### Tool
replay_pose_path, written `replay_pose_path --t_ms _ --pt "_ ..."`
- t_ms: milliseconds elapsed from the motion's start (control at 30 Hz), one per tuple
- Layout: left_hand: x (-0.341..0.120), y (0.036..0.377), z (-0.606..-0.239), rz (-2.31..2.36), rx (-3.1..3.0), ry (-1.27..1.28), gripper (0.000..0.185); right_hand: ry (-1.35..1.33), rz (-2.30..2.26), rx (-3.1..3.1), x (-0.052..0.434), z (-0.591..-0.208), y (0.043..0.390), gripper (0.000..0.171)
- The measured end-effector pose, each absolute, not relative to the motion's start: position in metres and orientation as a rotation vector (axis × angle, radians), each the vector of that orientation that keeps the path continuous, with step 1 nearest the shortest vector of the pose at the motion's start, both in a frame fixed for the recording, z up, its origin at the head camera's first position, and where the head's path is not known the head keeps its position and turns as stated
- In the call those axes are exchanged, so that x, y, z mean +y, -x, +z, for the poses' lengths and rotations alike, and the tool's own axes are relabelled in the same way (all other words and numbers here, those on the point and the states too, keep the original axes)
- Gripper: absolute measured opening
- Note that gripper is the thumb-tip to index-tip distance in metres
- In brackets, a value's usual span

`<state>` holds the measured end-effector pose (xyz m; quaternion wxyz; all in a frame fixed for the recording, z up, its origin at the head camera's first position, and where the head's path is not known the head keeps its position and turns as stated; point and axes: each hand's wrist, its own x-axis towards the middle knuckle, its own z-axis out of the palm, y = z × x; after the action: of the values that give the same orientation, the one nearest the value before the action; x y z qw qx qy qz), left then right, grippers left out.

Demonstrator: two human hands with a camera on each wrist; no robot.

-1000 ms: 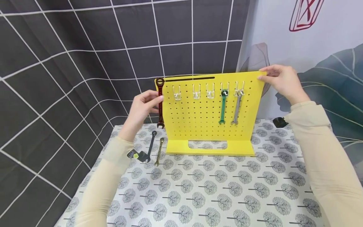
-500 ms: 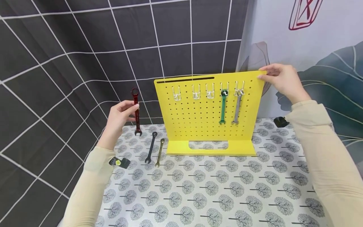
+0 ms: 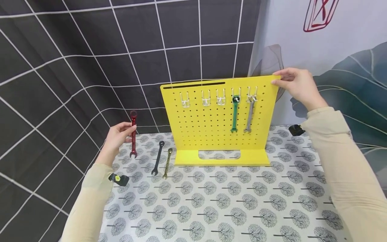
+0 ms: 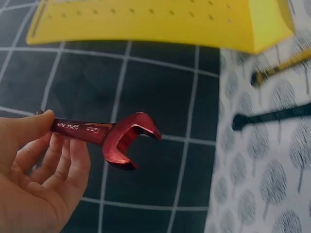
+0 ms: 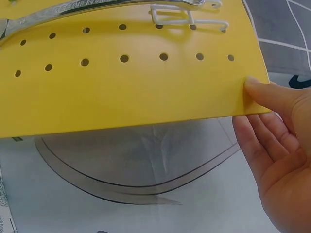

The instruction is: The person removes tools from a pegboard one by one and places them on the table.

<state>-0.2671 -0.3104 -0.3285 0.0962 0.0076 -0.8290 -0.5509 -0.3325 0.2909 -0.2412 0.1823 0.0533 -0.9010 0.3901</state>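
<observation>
From the head view, five wrenches counted: two hung on the yellow pegboard [image 3: 217, 124], a green wrench [image 3: 234, 114] and a grey wrench [image 3: 249, 114]; two lay flat on the surface [image 3: 229, 205], a black wrench [image 3: 157, 158] and a brass wrench [image 3: 167, 163] just beside it; and one, the red wrench [image 3: 133, 134], was held upright in the left hand [image 3: 116, 139], left of the board and well apart from it. Five white hooks [image 3: 206, 98] ran along the top row, three of them bare. The red wrench was slim, dark glossy red, ring end up, open jaw down above the surface's edge. The right hand [image 3: 297, 86] pinched the board's top right corner. The surface wore a white cloth printed with grey trees; behind it hung a dark grid-patterned backdrop and a pale leaf-print curtain.

Left wrist view: the fingers [image 4: 58, 165] and thumb were clenched round the red wrench's [image 4: 104, 138] shaft, its open jaw sticking out past the grip.

Right wrist view: the thumb lay on the face of the pegboard [image 5: 121, 87] corner, the fingers [image 5: 257, 145] behind it.
</observation>
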Motion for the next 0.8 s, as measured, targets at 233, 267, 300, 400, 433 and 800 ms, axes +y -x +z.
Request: replay_pose_path --t_ms 233,267,300,400,433,800 --pt "-0.324 0.27 -0.349 -1.541 -2.6 -0.076 0.043 -0.139 1.103 -2.539 0.291 -0.24 0.333 0.05" --pt "-0.325 0.271 -0.353 -1.544 -2.615 -0.082 0.043 -0.141 1.108 -2.538 0.291 -0.241 0.333 0.05" --pt "-0.326 0.272 -0.356 -1.546 -2.631 -0.089 0.042 -0.143 1.11 -2.539 0.29 -0.241 0.333 0.049" --pt "-0.33 0.274 -0.367 -1.546 -2.68 -0.112 0.039 -0.137 1.103 -2.551 0.29 -0.241 0.332 0.05" --pt "-0.33 0.275 -0.371 -1.543 -2.698 -0.107 0.038 -0.132 1.098 -2.555 0.289 -0.241 0.332 0.05" --pt "-0.327 0.28 -0.405 -1.46 -2.84 -0.224 0.032 -0.126 1.105 -2.564 0.289 -0.239 0.332 0.052"
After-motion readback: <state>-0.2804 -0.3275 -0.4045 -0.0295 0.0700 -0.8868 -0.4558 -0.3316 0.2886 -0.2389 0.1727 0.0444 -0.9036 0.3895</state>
